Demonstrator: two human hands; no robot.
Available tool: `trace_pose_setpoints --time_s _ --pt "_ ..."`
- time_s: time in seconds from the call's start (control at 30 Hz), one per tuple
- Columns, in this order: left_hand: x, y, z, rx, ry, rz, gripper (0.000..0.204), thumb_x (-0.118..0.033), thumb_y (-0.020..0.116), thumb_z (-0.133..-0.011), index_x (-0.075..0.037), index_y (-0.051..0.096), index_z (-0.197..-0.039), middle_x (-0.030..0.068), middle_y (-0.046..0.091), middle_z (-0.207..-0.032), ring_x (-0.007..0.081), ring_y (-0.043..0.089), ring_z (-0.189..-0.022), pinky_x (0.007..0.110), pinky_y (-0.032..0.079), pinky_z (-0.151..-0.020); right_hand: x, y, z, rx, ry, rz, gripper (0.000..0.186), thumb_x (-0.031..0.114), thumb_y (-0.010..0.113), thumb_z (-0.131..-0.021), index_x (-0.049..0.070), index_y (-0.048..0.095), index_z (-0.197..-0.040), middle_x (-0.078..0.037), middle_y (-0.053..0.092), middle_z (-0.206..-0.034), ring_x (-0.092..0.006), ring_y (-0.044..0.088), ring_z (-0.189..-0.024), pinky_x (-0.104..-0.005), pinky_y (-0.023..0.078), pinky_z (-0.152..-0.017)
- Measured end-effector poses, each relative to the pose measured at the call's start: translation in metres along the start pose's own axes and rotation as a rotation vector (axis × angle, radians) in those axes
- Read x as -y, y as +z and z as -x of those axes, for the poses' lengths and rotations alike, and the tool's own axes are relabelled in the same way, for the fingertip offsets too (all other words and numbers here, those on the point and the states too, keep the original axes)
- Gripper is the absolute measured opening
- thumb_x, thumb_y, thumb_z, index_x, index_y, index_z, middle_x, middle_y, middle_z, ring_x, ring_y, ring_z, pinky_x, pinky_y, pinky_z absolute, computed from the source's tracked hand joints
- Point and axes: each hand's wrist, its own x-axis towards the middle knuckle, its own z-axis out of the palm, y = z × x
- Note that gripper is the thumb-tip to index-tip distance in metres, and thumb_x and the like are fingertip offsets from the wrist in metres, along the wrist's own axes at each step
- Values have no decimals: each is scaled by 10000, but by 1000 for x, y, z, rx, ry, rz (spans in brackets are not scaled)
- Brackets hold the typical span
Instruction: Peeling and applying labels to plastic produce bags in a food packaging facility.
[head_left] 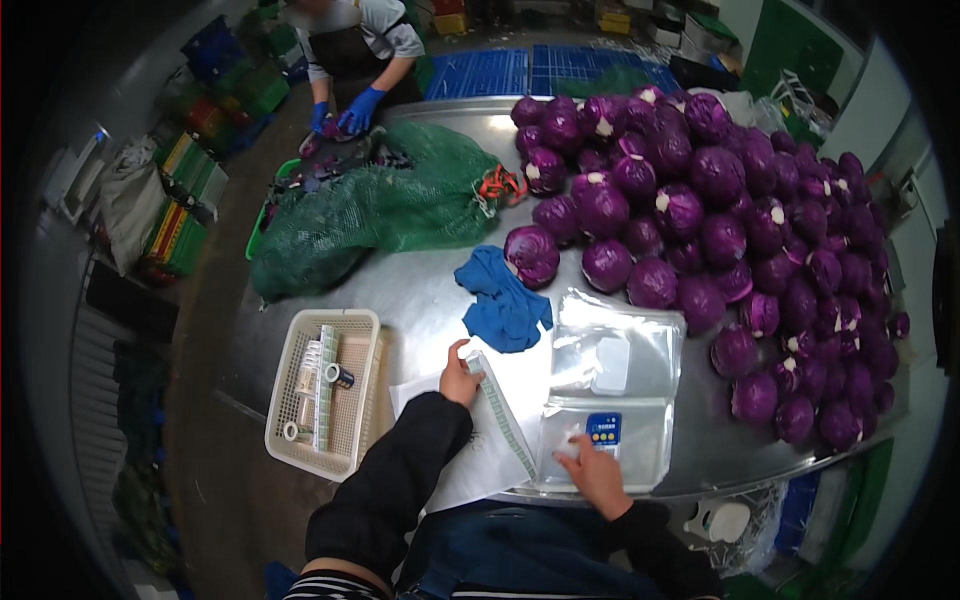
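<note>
While gripping the end of a long label strip [503, 415] at lower centre, left hand [460, 378] closed on it, pinching against white paper sheets [470, 470]. Right hand [595, 475] open, fingers spread flat on a stack of clear plastic bags [640, 350], just below a blue label [603, 428]. Just above, a crumpled blue cloth [503, 300] on the steel desk [420, 290]. Filling the right half, a heap of purple cabbages [740, 220]. Upper left of centre, a green mesh sack [370, 205]. Lower left, a cream basket [295, 345] with sticker rolls. Top of frame, another person's blue-gloved hands [350, 112] at work.
</note>
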Motion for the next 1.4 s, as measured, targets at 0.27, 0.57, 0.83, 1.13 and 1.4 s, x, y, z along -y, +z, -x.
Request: trace_pose_setpoints --time_s 0.27,0.57,0.83,1.13,1.4 --pt "-64 -38 53 -104 160 278 498 61 530 -929 -172 552 -1369 54 587 -1038 115 585 -837 259 508 -733 17 31 -3 308 289 -1064 556 223 603 -1006 6 341 -1445 -164 710 -957 -193 706 -778 -276 547 -659" --pt "-74 -77 85 -202 192 486 390 -17 561 -973 -17 543 -1363 43 634 -949 84 585 -776 228 500 -744 42 -1 -46 -130 87 -1364 266 26 644 -945 -8 576 -1199 -105 697 -988 -130 646 -834 -253 482 -674" --pt "-82 -99 109 -130 145 588 401 -21 621 -954 -5 567 -1351 46 663 -907 105 620 -781 238 503 -772 51 -32 -43 -36 -33 -1376 429 -89 674 -882 -28 565 -1293 -107 651 -1169 -156 616 -1075 -280 497 -922" --pt "-90 -110 121 6 133 687 338 23 674 -892 37 645 -1228 102 702 -945 146 657 -806 268 529 -777 39 -55 -52 -145 -133 -1223 439 -101 681 -868 -56 581 -1293 -99 636 -1173 -153 597 -1089 -266 482 -938" --pt "-87 -123 109 10 177 650 291 41 718 -833 36 672 -1120 86 695 -940 145 650 -806 262 523 -787 39 -64 -60 -328 -151 -967 259 -28 731 -837 -20 692 -1093 -58 662 -934 -92 624 -837 -239 487 -709"
